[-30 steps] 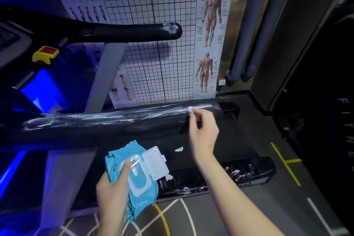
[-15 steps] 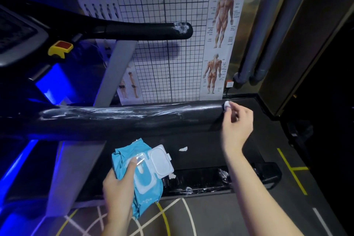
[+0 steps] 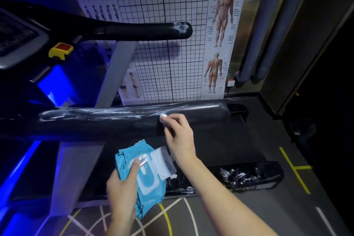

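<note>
From my head camera, my right hand point(image 3: 179, 136) is out ahead of me, fingers curled, pinching a small white wad of wipe point(image 3: 163, 116) at the fingertips and holding it against the near handrail point(image 3: 115, 122). My left hand point(image 3: 122, 188) sits lower and nearer to me, just left of my right forearm. It grips a blue wipe pack point(image 3: 147, 193), thumb laid over the front beside the opening. The pack's lid point(image 3: 162, 161) is flipped open toward my right wrist, close beside it. The pack points lengthwise away from me, its top end up near the handrail's underside. The handrail is a thick black padded bar running left to right across both hands. White smears streak its top from the wad away to the left, while the stretch to the right of my fingers looks dark and dull as far as its rounded free end. Beyond that end there is open room over the treadmill belt point(image 3: 220, 145) and the floor past it. Below my right hand the belt is bare, and the side rail point(image 3: 249, 174) edges it right of my forearm. A gridded wall chart point(image 3: 162, 53) stands close behind the handrail, and a second handrail point(image 3: 143, 29) crosses above both hands.
</note>
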`<action>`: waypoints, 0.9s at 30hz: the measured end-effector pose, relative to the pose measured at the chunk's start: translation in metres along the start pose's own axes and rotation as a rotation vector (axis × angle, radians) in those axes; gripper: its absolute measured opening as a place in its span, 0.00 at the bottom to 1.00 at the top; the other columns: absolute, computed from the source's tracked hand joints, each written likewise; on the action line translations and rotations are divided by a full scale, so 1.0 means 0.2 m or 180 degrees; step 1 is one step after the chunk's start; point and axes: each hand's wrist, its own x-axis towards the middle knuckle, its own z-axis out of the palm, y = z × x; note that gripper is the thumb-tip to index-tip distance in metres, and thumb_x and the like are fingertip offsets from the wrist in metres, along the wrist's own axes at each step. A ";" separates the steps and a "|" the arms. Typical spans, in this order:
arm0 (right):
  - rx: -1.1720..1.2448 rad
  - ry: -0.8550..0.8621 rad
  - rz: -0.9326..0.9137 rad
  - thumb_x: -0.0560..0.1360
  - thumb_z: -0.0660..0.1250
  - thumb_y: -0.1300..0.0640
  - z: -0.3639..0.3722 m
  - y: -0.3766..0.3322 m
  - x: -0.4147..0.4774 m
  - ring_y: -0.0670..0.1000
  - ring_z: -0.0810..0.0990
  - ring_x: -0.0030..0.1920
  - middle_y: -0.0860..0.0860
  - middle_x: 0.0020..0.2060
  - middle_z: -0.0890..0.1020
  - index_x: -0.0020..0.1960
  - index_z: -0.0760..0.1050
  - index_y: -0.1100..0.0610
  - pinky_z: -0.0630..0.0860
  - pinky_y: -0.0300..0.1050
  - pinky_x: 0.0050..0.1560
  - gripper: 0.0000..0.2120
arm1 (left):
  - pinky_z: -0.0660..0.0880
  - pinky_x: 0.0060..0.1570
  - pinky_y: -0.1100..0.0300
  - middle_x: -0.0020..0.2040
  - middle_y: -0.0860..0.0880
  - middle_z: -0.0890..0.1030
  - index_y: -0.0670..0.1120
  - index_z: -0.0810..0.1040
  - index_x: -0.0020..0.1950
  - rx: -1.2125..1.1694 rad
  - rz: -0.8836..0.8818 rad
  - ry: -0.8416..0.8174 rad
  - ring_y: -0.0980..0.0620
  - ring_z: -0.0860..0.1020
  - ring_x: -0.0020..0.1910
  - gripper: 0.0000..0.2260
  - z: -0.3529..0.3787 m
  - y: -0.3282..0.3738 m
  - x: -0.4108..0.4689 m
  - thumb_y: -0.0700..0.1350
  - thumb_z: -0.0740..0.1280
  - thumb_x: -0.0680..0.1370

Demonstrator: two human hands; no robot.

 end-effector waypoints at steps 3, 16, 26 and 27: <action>0.0165 0.0573 0.0191 0.74 0.71 0.70 -0.10 0.01 0.01 0.46 0.81 0.50 0.50 0.50 0.80 0.57 0.84 0.58 0.80 0.45 0.55 0.14 | 0.83 0.56 0.36 0.47 0.52 0.89 0.58 0.87 0.49 -0.0005 0.0028 0.0027 0.46 0.88 0.49 0.05 -0.01 0.00 0.00 0.54 0.80 0.75; -0.1071 0.1087 0.1079 0.78 0.65 0.66 -0.46 0.26 0.24 0.56 0.76 0.55 0.55 0.54 0.78 0.59 0.83 0.60 0.65 0.36 0.56 0.12 | 0.83 0.56 0.37 0.46 0.53 0.89 0.52 0.87 0.51 0.0033 -0.0038 -0.0013 0.47 0.88 0.48 0.09 0.03 0.00 -0.03 0.54 0.80 0.76; -0.0569 -0.0095 0.0173 0.75 0.68 0.67 -0.05 -0.03 0.13 0.53 0.78 0.50 0.52 0.49 0.77 0.59 0.82 0.59 0.77 0.47 0.57 0.14 | 0.83 0.57 0.37 0.48 0.53 0.89 0.60 0.87 0.49 -0.0009 0.0052 0.0032 0.46 0.88 0.50 0.04 0.03 0.03 -0.03 0.54 0.80 0.76; -0.0438 -0.0051 0.0164 0.76 0.68 0.68 -0.05 -0.04 0.11 0.52 0.78 0.50 0.52 0.49 0.77 0.59 0.82 0.59 0.77 0.47 0.57 0.14 | 0.83 0.57 0.37 0.48 0.53 0.89 0.60 0.87 0.49 -0.0010 0.0084 0.0053 0.47 0.88 0.50 0.04 0.02 0.04 -0.03 0.54 0.79 0.76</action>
